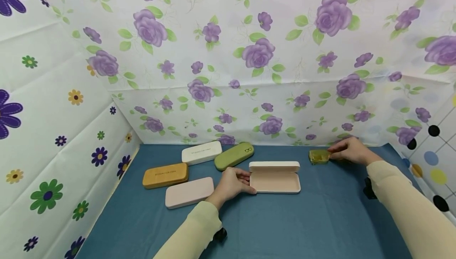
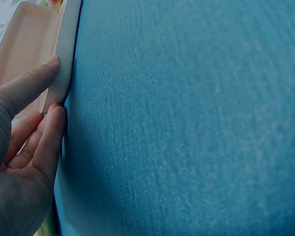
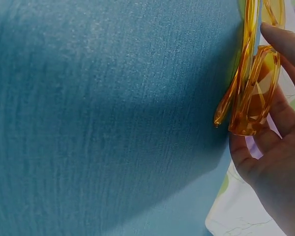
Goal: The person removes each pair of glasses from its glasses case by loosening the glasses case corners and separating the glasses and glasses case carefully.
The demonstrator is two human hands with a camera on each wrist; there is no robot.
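Note:
A pale pink glasses case lies with its lid up on the blue cloth, its inside bare. My left hand holds its left end, thumb on the front wall and fingers at the corner, as the left wrist view of the case also shows. Off to the right, near the back wall, rest amber see-through glasses with folded temples. My right hand grips the right side of these glasses, thumb at the frame and fingers behind and below it.
Closed glasses cases lie left of the open one: white, green, mustard and pale pink. A flowered sheet rises behind the blue cloth, with patterned sheets at both sides.

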